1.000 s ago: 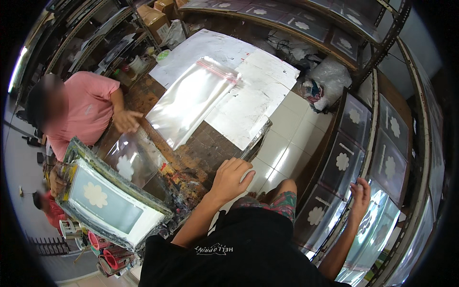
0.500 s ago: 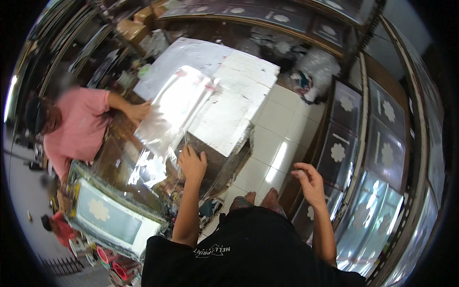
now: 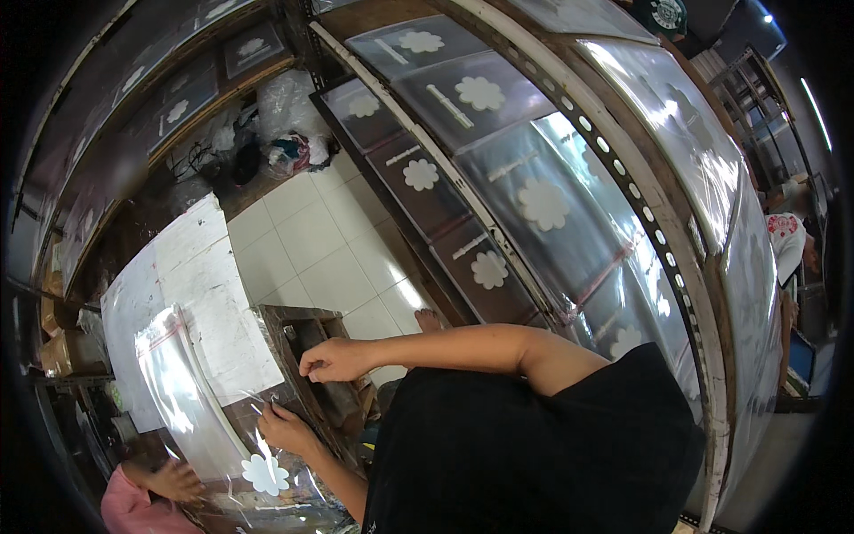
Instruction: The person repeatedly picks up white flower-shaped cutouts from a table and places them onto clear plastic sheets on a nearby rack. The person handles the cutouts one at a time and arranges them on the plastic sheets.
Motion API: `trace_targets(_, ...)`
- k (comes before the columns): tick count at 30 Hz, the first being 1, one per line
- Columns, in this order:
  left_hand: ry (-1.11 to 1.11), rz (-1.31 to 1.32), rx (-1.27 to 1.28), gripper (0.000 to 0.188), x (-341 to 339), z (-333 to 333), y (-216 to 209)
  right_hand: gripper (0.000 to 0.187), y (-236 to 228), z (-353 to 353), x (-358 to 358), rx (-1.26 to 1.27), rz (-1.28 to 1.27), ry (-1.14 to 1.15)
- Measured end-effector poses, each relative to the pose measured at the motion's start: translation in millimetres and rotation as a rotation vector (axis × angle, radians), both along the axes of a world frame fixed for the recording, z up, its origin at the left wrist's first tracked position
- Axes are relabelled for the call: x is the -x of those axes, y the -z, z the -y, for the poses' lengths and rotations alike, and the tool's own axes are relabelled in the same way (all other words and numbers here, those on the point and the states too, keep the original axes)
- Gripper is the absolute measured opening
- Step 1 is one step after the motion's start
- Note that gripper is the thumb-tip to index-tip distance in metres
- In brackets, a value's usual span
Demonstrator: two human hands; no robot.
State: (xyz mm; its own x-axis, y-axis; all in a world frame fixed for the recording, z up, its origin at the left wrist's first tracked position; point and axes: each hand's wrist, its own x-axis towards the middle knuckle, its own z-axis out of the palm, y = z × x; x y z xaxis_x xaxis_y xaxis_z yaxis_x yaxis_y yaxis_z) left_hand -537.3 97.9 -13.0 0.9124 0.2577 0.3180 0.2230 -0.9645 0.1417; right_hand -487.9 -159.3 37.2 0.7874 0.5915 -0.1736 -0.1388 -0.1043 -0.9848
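Observation:
My left hand (image 3: 288,431) is closed at the near edge of the worktable, fingertips pinching the edge of a clear plastic sheet (image 3: 233,491). A white flower shape (image 3: 265,475) shows on that sheet, just below my hand. My right hand (image 3: 338,360) hangs over the table's edge with its fingers curled together; whatever they may hold is hidden. Beyond my left hand, a stack of shiny clear plastic sheets (image 3: 178,365) lies on a white board (image 3: 200,258). At the lower left, a co-worker's hand (image 3: 178,481) is spread over the table, blurred by motion.
On my right stands a long rack (image 3: 498,227) whose shelves carry clear sheets with white flower and bar prints. Another such rack (image 3: 182,111) runs along the far left. Bundled plastic (image 3: 289,107) lies beneath it. Cardboard boxes (image 3: 71,354) sit at the left.
My view has swung to the right, toward the rack. My right hand has come across to the table's edge and its fingers have curled. The left hand has closed on the clear sheet.

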Motion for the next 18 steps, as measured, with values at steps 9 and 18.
trace_targets(9,0.658,0.085,0.254,0.016,15,89,-91,0.048,-29,14,-19,-0.293,-0.352,-0.020)
trace_targets(18,1.127,0.045,0.335,0.026,10,185,-114,0.028,-43,86,-31,0.044,0.016,0.159)
